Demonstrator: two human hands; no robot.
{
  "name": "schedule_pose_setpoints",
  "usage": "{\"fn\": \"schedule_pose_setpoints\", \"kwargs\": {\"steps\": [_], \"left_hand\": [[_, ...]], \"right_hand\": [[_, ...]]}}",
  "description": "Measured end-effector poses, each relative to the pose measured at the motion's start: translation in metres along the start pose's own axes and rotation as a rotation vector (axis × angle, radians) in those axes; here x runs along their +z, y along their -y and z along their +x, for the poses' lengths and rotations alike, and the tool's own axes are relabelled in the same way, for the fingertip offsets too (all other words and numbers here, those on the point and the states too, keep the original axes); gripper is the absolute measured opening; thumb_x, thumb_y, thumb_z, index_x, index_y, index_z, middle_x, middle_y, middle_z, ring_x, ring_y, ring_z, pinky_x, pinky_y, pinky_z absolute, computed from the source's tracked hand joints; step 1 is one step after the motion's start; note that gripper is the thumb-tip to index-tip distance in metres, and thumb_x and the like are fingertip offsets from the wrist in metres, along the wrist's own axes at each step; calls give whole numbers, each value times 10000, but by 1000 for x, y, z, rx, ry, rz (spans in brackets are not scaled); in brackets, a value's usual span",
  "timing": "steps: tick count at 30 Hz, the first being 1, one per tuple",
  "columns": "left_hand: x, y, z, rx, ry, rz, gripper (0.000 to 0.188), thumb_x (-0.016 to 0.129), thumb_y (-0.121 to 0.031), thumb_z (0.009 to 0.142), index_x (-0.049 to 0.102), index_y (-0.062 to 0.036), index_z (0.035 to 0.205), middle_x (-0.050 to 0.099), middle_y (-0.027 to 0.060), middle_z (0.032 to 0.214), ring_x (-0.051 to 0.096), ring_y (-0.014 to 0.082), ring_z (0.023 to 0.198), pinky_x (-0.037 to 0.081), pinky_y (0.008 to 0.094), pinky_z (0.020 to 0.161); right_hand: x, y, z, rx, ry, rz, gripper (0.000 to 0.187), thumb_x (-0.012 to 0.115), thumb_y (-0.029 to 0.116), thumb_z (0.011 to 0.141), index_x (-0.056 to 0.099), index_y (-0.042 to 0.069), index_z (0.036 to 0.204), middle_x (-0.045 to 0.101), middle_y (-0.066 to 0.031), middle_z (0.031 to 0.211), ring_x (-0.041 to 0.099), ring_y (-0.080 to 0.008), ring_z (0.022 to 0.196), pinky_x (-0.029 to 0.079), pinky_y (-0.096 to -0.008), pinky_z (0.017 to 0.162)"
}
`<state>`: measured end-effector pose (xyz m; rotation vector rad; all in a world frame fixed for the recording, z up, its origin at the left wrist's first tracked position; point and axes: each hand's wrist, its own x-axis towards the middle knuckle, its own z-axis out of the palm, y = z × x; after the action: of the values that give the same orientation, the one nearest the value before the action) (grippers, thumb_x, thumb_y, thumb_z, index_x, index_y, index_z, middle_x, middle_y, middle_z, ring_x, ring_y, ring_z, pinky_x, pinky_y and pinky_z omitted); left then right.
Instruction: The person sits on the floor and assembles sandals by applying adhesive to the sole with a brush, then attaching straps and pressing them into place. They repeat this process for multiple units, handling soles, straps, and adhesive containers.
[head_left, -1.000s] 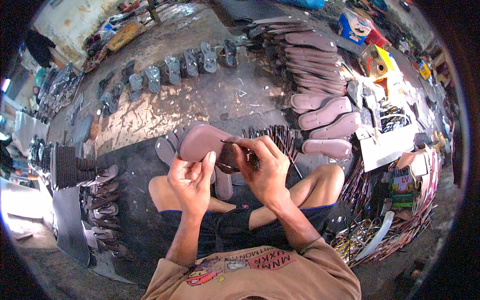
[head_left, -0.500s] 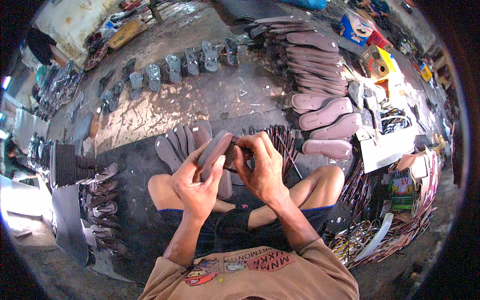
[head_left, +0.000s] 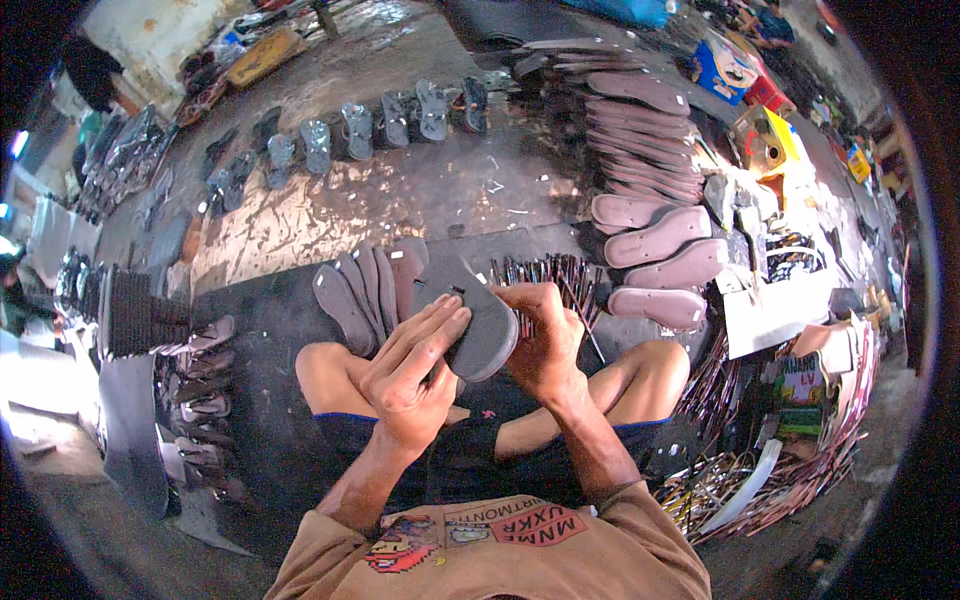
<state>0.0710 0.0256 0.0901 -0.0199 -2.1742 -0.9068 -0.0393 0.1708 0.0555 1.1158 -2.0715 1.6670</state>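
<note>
Above my crossed legs I hold a sandal sole, its dark underside turned up. Two short dark tabs, which look like strap ends, stick out of that underside. My left hand grips the sole from the left, its fingers lying across the dark face. On the other side my right hand is closed around the edge, with its fingertips hidden behind the sole. Several brown soles lie fanned out just beyond my left hand. A bundle of thin dark strips lies beyond my right hand.
Stacked brown soles and separate soles lie at the right. A row of finished sandals stands at the far side. More sandals line the left. Loose strips heap at the lower right, near a yellow box.
The sole has been turned over, from edge-on with its brown face partly showing to dark underside up. My left fingers now lie across it, and my right hand has shifted slightly right along its edge.
</note>
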Motion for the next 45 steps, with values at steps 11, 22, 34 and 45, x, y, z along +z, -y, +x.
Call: {"fn": "schedule_pose_setpoints", "kwargs": {"steps": [11,22,34,45], "left_hand": [[-3,11,-31,-735,-546,-921,384,756,-66,989,587,-58,1333,712,80,1170,728,237,1067,672,466,835],[-79,65,-60,-791,-105,-252,453,949,-226,795,715,20,1095,672,81,1079,648,219,1049,553,424,942],[-283,342,-184,-932,-1402,-354,485,796,-62,964,523,82,1338,652,151,1197,712,270,965,731,404,705],[-227,307,-132,-1061,-1036,-967,587,627,-266,1101,415,-11,1585,495,205,1558,475,364,1491,458,571,1232]], "right_hand": [[12,-18,-15,503,-69,101,712,805,254,959,472,15,1541,690,-214,1278,677,-304,1180,518,-425,1077],[23,-35,12,658,316,476,799,811,152,925,442,16,1621,634,-156,1422,603,-249,1297,474,-391,1141],[24,-230,-44,431,496,-1050,353,811,354,889,766,32,1029,772,-207,994,723,-454,950,576,-564,834],[10,-151,-22,887,193,-247,310,840,253,868,807,-17,1016,789,-112,863,701,-205,751,553,-384,727]]}}
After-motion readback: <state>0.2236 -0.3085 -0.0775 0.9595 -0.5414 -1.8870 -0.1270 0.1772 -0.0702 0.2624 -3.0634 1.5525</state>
